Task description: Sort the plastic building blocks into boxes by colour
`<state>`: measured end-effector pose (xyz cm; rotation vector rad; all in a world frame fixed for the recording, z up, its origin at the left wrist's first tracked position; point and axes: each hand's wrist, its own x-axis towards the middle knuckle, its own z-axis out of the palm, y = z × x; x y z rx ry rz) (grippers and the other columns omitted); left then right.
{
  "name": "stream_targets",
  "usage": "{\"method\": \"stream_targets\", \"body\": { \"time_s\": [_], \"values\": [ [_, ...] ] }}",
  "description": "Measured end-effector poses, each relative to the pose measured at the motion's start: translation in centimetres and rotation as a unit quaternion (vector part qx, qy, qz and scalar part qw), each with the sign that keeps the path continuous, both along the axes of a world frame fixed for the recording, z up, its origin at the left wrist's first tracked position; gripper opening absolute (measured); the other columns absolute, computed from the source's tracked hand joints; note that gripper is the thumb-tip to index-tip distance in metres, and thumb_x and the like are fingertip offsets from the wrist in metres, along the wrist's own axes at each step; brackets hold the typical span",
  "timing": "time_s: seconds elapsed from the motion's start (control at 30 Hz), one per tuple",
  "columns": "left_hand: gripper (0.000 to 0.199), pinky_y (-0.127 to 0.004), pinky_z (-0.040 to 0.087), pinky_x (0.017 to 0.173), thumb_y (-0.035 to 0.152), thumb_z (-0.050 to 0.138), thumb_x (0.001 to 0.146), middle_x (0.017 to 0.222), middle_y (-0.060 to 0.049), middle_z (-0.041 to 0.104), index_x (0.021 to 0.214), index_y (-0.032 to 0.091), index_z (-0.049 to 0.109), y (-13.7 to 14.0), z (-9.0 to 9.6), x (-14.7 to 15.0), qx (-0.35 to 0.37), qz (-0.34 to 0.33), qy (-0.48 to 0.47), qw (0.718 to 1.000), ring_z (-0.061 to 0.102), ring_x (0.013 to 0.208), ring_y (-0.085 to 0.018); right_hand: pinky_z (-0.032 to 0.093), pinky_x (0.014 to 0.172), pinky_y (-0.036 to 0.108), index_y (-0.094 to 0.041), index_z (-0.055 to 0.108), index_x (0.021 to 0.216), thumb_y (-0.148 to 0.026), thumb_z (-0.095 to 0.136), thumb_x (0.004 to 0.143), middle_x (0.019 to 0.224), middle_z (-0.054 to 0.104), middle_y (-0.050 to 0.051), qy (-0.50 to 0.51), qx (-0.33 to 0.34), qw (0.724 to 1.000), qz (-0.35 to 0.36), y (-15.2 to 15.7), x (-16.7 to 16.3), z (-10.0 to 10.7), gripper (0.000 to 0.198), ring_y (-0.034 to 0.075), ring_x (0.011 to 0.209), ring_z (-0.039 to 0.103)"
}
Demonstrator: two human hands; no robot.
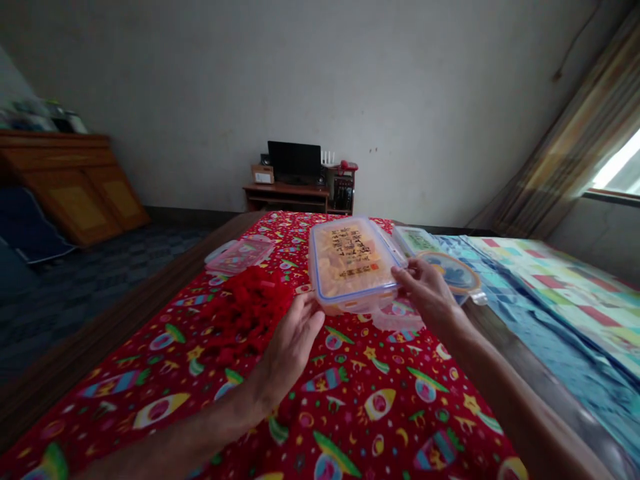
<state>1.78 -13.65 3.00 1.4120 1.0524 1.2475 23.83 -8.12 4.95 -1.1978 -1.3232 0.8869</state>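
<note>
Both hands hold a clear plastic food container [350,257] above the red patterned cloth, tilted toward me. Its lid has a blue seal and dark lettering, and pale orange-yellow pieces show through it. My left hand [295,337] supports the near left corner, fingertips partly hidden beneath it. On the right edge, my right hand [427,287] grips with the thumb on top. A loose pile of small red pieces [250,307] lies left of the container. Partly under it, to the right, is a pinkish clear plastic piece [397,320].
A pink clear container [240,257] sits at the left table edge. On the right stand a round container [450,272] with an orange seal and a rectangular one [414,240] with greenish contents. A bed [540,320] adjoins the table; a monitor [295,162] stands behind.
</note>
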Motion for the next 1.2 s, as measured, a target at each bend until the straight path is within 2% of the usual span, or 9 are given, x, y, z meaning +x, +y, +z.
{"method": "stream_targets", "body": {
  "time_s": [0.17,0.33,0.43,0.53,0.67,0.73,0.83,1.03,1.2],
  "values": [
    [0.034,-0.04,0.043,0.101,0.045,0.06,0.079,0.11,-0.009,0.069,0.1,0.018,0.06,-2.3,-2.9,-2.6,-0.07,0.031,-0.008,0.997,0.06,0.112,-0.028,0.046,0.051,0.027,-0.019,0.046,0.086,-0.056,0.062,0.072,0.072,0.055,-0.001,-0.042,-0.038,0.998,0.01,-2.2,-2.1,-3.2,0.042,0.012,0.054,0.056],
    [0.025,-0.039,0.043,0.104,0.041,0.063,0.078,0.101,-0.007,0.069,0.088,0.017,0.06,-1.5,-6.2,-4.0,-0.124,0.017,-0.087,0.988,0.062,0.108,-0.025,0.034,0.048,0.025,-0.021,0.044,0.072,-0.045,0.057,0.071,0.06,0.048,-0.004,-0.214,-0.057,0.974,-0.043,-2.5,-2.1,-4.1,0.027,0.012,0.051,0.047],
    [0.034,-0.04,0.042,0.106,0.035,0.065,0.078,0.109,-0.01,0.067,0.106,0.018,0.055,-0.9,-6.7,-4.5,-0.179,-0.002,-0.134,0.975,0.062,0.11,-0.024,0.031,0.051,0.026,-0.021,0.044,0.063,-0.041,0.057,0.068,0.058,0.048,-0.003,-0.291,-0.025,0.951,-0.1,-2.4,-1.7,-3.3,0.024,0.012,0.055,0.044],
    [0.057,-0.046,0.041,0.107,0.033,0.068,0.078,0.132,-0.017,0.054,0.128,0.021,0.042,-0.5,-6.3,-4.5,-0.193,-0.011,-0.111,0.975,0.059,0.117,-0.028,0.032,0.053,0.026,-0.021,0.046,0.065,-0.042,0.057,0.066,0.061,0.049,-0.003,-0.262,0.014,0.96,-0.097,-2.4,-2.2,-2.1,0.023,0.012,0.058,0.044],
    [0.089,-0.054,0.032,0.111,0.041,0.077,0.067,0.155,-0.019,0.023,0.142,0.022,0.031,-0.4,-5.2,-4.1,-0.062,-0.025,0.009,0.998,0.031,0.138,-0.039,0.032,0.046,0.023,-0.022,0.042,0.079,-0.043,0.053,0.069,0.06,0.044,-0.007,-0.121,0.001,0.993,0.0,-2.6,-5.3,-0.6,0.025,0.009,0.049,0.041],
    [0.105,-0.056,0.031,0.11,0.042,0.08,0.063,0.156,-0.017,0.019,0.147,0.025,0.02,-0.4,-4.7,-3.7,0.032,-0.027,0.066,0.997,0.024,0.14,-0.04,0.031,0.044,0.022,-0.023,0.04,0.083,-0.04,0.052,0.071,0.059,0.042,-0.009,-0.094,-0.008,0.995,0.04,-3.0,-7.5,0.1,0.024,0.008,0.045,0.04],
    [0.115,-0.056,0.032,0.11,0.043,0.082,0.06,0.155,-0.017,0.023,0.15,0.026,0.012,-0.1,-4.7,-3.1,0.156,-0.011,0.135,0.978,0.023,0.141,-0.039,0.031,0.047,0.021,-0.023,0.042,0.086,-0.034,0.055,0.072,0.059,0.043,-0.009,-0.144,0.035,0.986,0.072,-3.8,-10.5,0.7,0.022,0.009,0.048,0.041],
    [0.1,-0.052,0.038,0.107,0.045,0.069,0.073,0.148,-0.018,0.034,0.149,0.022,0.009,-0.1,-5.8,-3.0,0.276,0.048,0.2,0.939,0.033,0.137,-0.036,0.032,0.052,0.023,-0.022,0.045,0.089,-0.032,0.051,0.083,0.063,0.047,-0.006,-0.231,0.165,0.954,0.096,-5.1,-13.7,0.8,0.013,0.011,0.056,0.045],
    [0.075,-0.049,0.037,0.109,0.039,0.053,0.087,0.147,-0.017,0.037,0.149,0.021,0.014,-0.8,-5.2,-4.0,0.287,0.105,0.21,0.929,0.037,0.136,-0.033,0.038,0.054,0.023,-0.02,0.046,0.096,-0.029,0.054,0.081,0.064,0.052,-0.005,-0.195,0.171,0.955,0.143,-3.6,-15.0,0.8,0.02,0.012,0.058,0.051]
  ]
}}
